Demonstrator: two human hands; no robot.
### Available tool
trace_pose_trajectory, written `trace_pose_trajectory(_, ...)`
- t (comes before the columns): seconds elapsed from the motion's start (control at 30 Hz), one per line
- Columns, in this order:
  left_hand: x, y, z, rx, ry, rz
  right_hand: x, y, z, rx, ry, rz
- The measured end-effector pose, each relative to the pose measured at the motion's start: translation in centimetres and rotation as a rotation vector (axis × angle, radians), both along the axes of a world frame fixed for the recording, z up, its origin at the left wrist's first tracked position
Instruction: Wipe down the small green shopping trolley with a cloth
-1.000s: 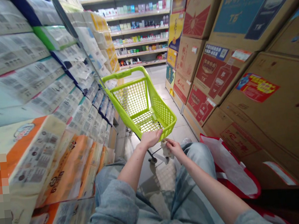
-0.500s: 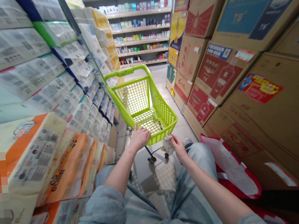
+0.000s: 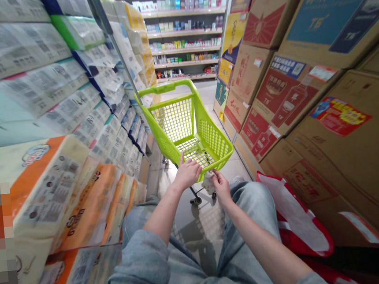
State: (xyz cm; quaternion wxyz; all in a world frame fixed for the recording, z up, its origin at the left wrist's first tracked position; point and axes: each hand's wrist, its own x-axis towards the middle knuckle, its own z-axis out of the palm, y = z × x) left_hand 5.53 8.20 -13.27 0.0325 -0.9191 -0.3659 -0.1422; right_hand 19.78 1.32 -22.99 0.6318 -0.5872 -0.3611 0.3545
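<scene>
A lime-green shopping cart [image 3: 211, 131] with a lattice basket stands in front of my knees, its basket tilted and its grey handle pole rising at the left. My left hand [image 3: 188, 173] lies over the near left edge of the basket, index finger stretched along the side and the other fingers bent over the edge. Pinched in the fingers of my right hand [image 3: 220, 185] is a crumpled pale cloth [image 3: 208, 182] with small spots. The cloth touches or hangs just below the basket's near right edge; I cannot tell which.
Stacked tissue packs [image 3: 73, 103] line the left side, with orange-banded packs [image 3: 89, 208] close by my left arm. Cardboard boxes [image 3: 337, 164] rise on the right above a red-edged white bag [image 3: 295, 212]. Stocked shelves [image 3: 186, 34] stand at the far end.
The view has shifted slightly, so the cart and both hands appear further right. My right hand and the cloth have come closer to my left hand.
</scene>
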Motion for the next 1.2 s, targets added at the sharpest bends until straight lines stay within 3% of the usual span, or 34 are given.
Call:
trace_pose_trajectory(0.23, 0.2, -0.1, 0.1, 0.003, 0.005, 0.012, 2.0, 0.0, 0.0, 0.005, -0.155, 0.129)
trace_pose_trajectory(0.53, 0.5, -0.4, 0.3, -0.035, -0.015, 0.014, 1.2, -1.0, -0.8, -0.032, -0.061, 0.163)
trace_pose_trajectory(0.67, 0.9, -0.5, 0.2, -0.026, -0.026, 0.025, 0.3, -0.1, -0.3, -0.020, -0.029, 0.139)
trace_pose_trajectory(0.83, 0.9, -0.4, 0.1, -0.019, -0.030, 0.021, 1.3, -0.5, 1.1, -0.050, -0.076, 0.284)
trace_pose_trajectory(0.9, 0.9, -0.4, 0.0, -0.020, -0.035, 0.021, 2.3, -0.9, 2.0, -0.024, -0.137, 0.197)
trace_pose_trajectory(1.0, 1.0, -0.4, -0.1, -0.028, -0.036, 0.019, 4.6, -0.6, 3.9, 0.055, -0.301, -0.135)
trace_pose_trajectory(1.07, 1.1, -0.4, 0.0, -0.034, -0.035, 0.015, 6.4, 0.7, 5.2, 0.094, -0.432, -0.280)
trace_pose_trajectory(1.2, 1.3, -0.6, 0.1, -0.039, -0.034, 0.003, 9.2, 3.9, 6.4, 0.078, -0.598, -0.237)
